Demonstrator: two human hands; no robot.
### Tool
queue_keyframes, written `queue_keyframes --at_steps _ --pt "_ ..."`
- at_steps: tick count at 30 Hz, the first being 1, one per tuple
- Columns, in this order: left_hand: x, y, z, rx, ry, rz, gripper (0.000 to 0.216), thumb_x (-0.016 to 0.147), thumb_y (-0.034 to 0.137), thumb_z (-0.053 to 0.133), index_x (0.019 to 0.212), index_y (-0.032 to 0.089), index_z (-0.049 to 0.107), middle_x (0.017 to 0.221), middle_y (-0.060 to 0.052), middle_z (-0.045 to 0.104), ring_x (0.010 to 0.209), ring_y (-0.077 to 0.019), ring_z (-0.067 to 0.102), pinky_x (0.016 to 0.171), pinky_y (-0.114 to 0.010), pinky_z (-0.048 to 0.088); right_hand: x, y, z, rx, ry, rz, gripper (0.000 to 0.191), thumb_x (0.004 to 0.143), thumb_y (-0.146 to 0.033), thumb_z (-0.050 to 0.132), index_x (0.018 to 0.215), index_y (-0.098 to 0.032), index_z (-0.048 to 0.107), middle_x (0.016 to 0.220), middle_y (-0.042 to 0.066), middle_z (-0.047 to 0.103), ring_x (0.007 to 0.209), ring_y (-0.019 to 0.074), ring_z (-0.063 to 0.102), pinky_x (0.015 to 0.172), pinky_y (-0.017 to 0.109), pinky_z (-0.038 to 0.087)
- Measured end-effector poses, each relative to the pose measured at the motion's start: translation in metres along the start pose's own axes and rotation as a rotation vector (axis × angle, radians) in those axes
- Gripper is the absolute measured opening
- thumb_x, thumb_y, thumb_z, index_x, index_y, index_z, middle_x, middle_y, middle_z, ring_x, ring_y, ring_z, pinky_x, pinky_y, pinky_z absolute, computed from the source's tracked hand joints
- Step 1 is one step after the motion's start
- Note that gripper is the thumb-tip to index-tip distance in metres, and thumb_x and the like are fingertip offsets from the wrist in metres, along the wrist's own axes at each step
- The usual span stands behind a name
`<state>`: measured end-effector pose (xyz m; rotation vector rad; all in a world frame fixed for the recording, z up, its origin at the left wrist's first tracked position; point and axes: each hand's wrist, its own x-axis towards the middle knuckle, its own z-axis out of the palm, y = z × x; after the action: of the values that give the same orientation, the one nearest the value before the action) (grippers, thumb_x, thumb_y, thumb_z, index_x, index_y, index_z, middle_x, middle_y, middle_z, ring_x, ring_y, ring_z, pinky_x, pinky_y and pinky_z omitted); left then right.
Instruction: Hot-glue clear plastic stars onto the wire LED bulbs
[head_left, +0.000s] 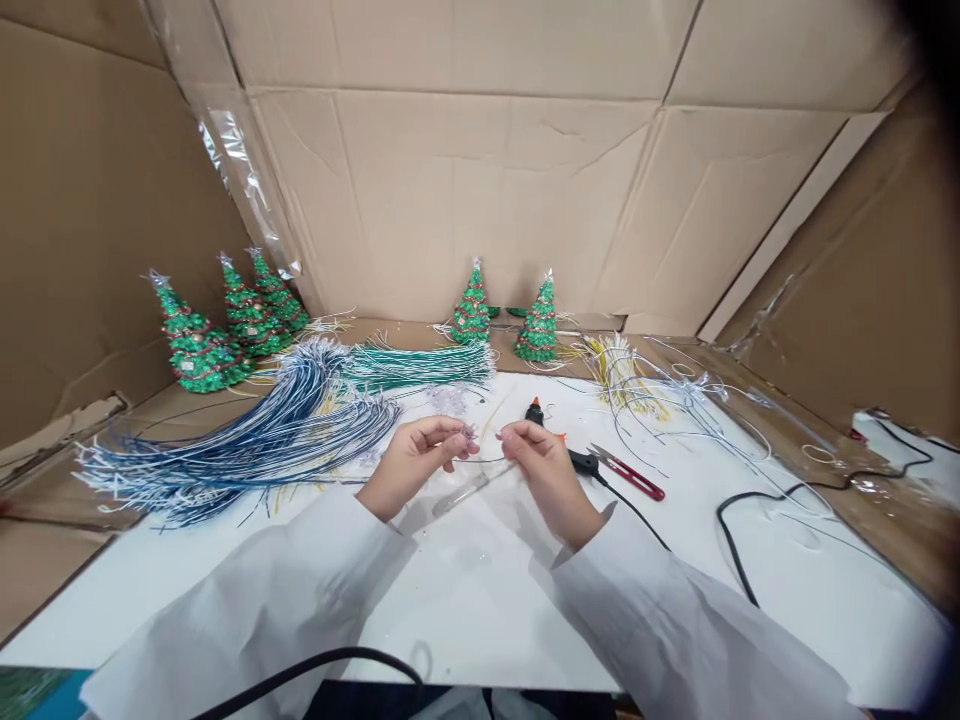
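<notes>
My left hand (pixel 420 455), its fingers closed, pinches a small clear purplish star-like piece (pixel 471 435). Facing it a short gap away, my right hand (pixel 547 470) is closed at the fingertips; what they hold is too small to make out. A thin dark strand (pixel 480 460) runs below the fingertips. Under the hands a clear stick (pixel 472 490) lies on the white table. Just beyond them is a small heap of clear pieces (pixel 448 400). Beside my right hand lies a black glue gun (pixel 581 462) with an orange tip, partly hidden by the hand, and red-handled thread snips (pixel 634 477).
Bundles of blue-white wires (pixel 247 450) and green wires (pixel 420 365) lie left and behind, yellow-white wires (pixel 619 375) to the right. Several small green Christmas trees (pixel 199 345) stand along cardboard walls (pixel 465 200). A black cable (pixel 727 530) curves across the right side.
</notes>
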<state>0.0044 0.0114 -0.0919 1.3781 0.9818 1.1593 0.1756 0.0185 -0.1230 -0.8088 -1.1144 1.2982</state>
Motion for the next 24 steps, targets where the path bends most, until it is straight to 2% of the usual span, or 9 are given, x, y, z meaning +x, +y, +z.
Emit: queue_keyframes --at_steps 3,8,19,24 --pt "0.0011 -0.0003 -0.0022 0.015 -0.005 -0.024 0.030 0.068 0.038 0.070 0.083 0.012 0.068 0.067 -0.005 0.068 0.058 -0.0119 0.057 0.048 -0.019 0.041 0.0018 -0.0056 -0.0056 -0.050 0.031 -0.021 0.015 0.067 -0.033 0.070 0.068 -0.019 0.065 0.067 -0.002 0.059 0.066 0.0113 0.050 0.066 0.024 0.038" --pt "-0.0007 0.0008 0.0009 0.063 -0.014 -0.028 0.026 0.067 0.036 0.071 0.077 0.012 0.071 0.063 -0.004 0.067 0.055 -0.0102 0.054 0.049 -0.019 0.041 0.0009 -0.0084 -0.0071 -0.180 -0.046 -0.021 0.017 0.068 -0.033 0.069 0.069 -0.018 0.064 0.070 0.000 0.061 0.069 0.0136 0.051 0.068 0.027 0.038" --pt "-0.0016 -0.0051 0.0026 0.036 -0.044 -0.011 0.028 0.068 0.038 0.070 0.077 0.012 0.073 0.069 -0.006 0.069 0.058 -0.0110 0.057 0.051 -0.019 0.045 -0.0020 -0.0077 -0.0067 -0.394 -0.057 -0.082 0.018 0.073 -0.034 0.062 0.067 -0.017 0.060 0.059 -0.001 0.053 0.059 0.0128 0.045 0.058 0.026 0.035" --pt "-0.0023 -0.0072 0.0047 0.094 -0.027 -0.007 0.026 0.067 0.038 0.071 0.073 0.013 0.073 0.072 -0.007 0.070 0.058 -0.0115 0.058 0.051 -0.019 0.047 -0.0067 -0.0114 -0.0047 -0.563 -0.053 -0.230 0.015 0.077 -0.028 0.059 0.067 -0.017 0.060 0.061 -0.002 0.049 0.059 0.0119 0.044 0.058 0.026 0.035"
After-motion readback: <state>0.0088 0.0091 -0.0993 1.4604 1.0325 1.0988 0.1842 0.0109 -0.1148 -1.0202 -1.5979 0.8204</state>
